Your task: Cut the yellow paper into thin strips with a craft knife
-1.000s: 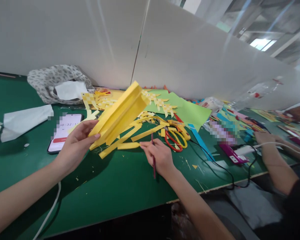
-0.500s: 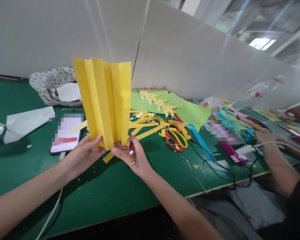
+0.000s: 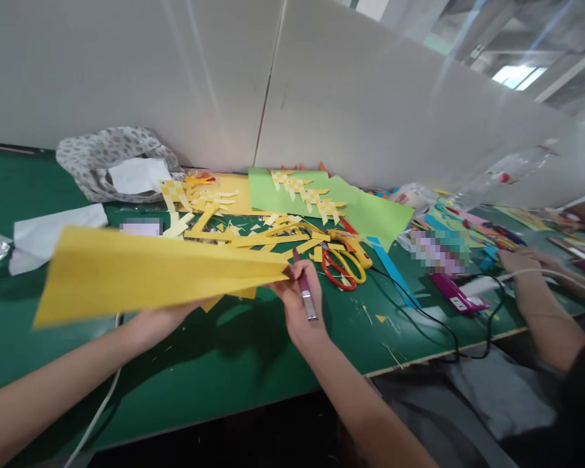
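A folded sheet of yellow paper (image 3: 166, 270) lies nearly level in the air, its wide end toward the left and its narrow end at my right hand (image 3: 299, 299). That hand is closed around a slim maroon tool with a metal end (image 3: 305, 286), likely a cutter knife, and its fingers meet the paper's gathered end. My left hand (image 3: 163, 322) is under the sheet, its fingers hidden behind it. Beyond the paper lie yellow strips (image 3: 268, 240) and scraps, with red-handled scissors (image 3: 338, 276) beside a yellow-handled pair (image 3: 353, 268).
Yellow checkered paper fish (image 3: 312, 195) lie on green paper (image 3: 370, 208) by the partition. At left are a cloth basket (image 3: 112, 146), white paper (image 3: 53, 234) and a partly covered phone (image 3: 141, 227). At right, a co-worker's hand (image 3: 519, 263) is near a purple box (image 3: 451, 296) and cables.
The yellow paper has tipped from upright to nearly level, its far end swinging down to the left. My right hand has moved right with the maroon tool; my left fingers have become hidden.
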Demonstrator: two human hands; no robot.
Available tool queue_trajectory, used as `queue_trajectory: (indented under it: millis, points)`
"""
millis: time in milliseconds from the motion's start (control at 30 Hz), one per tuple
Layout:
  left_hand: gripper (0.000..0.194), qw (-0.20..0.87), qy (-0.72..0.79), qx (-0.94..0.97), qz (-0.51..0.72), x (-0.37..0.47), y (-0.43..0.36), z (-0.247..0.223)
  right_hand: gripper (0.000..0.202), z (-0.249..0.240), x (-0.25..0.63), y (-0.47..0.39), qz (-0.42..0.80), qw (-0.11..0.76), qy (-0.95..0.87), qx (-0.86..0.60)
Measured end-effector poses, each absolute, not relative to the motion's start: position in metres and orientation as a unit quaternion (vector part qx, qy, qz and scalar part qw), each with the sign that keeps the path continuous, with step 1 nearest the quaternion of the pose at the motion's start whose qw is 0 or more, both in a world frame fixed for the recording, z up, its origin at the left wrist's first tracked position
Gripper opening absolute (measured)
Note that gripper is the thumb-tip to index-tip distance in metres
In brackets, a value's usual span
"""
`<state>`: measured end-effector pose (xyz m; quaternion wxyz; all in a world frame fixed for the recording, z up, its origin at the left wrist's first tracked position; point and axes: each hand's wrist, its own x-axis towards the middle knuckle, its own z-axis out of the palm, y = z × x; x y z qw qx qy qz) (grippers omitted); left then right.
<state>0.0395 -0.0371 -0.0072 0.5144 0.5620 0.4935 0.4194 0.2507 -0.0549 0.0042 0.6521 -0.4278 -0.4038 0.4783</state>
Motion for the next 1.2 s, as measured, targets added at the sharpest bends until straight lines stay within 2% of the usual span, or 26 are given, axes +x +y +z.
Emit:
queue_trajectory:
  millis: [100, 167, 300, 367, 433, 500, 567, 667, 733, 800, 967, 1100, 1200]
  points:
    - [0.044, 0.548, 0.48, 0.515, 0.453, 0.035, -0.029, -0.005, 0.044, 0.005, 0.278, -0.051, 0.384, 0.659, -0.433, -0.48]
    - [0.042, 0.557, 0.488, 0.49, 0.46, 0.034, -0.025, -0.002, 0.041, 0.005, 0.3, -0.047, 0.363, 0.646, -0.449, -0.499]
    - [0.043, 0.557, 0.488, 0.573, 0.351, 0.036, -0.025, 0.001, 0.039, 0.002, 0.331, -0.034, 0.305, 0.612, -0.481, -0.548]
    - [0.036, 0.509, 0.49, 0.644, 0.294, 0.038, -0.029, -0.001, 0.037, 0.003, 0.332, -0.031, 0.252, 0.62, -0.486, -0.562]
    - [0.026, 0.413, 0.502, 0.716, 0.255, 0.041, -0.032, -0.003, 0.028, 0.007, 0.323, -0.033, 0.164, 0.677, -0.467, -0.545]
    - [0.029, 0.323, 0.508, 0.764, 0.231, 0.043, -0.033, -0.005, 0.018, 0.013, 0.305, -0.042, 0.13, 0.722, -0.451, -0.509]
    - [0.032, 0.282, 0.503, 0.788, 0.217, 0.044, -0.033, -0.006, 0.017, 0.02, 0.285, -0.057, 0.193, 0.707, -0.501, -0.46]
    - [0.03, 0.283, 0.508, 0.784, 0.218, 0.045, -0.032, -0.006, 0.037, 0.024, 0.261, -0.078, 0.382, 0.61, -0.6, -0.35]
    - [0.03, 0.297, 0.519, 0.767, 0.232, 0.045, -0.032, -0.006, 0.053, 0.023, 0.252, -0.085, 0.474, 0.519, -0.625, -0.34]
    - [0.03, 0.309, 0.527, 0.751, 0.25, 0.045, -0.032, -0.007, 0.065, 0.021, 0.247, -0.085, 0.523, 0.467, -0.618, -0.355]
    - [0.034, 0.328, 0.502, 0.756, 0.261, 0.046, -0.035, -0.006, 0.074, 0.015, 0.249, -0.068, 0.548, 0.454, -0.566, -0.417]
    - [0.036, 0.27, 0.476, 0.81, 0.211, 0.047, -0.036, -0.003, 0.081, 0.012, 0.262, -0.061, 0.539, 0.427, -0.596, -0.415]
    - [0.03, 0.24, 0.454, 0.838, 0.183, 0.045, -0.036, -0.002, 0.082, 0.012, 0.273, -0.058, 0.524, 0.42, -0.595, -0.442]
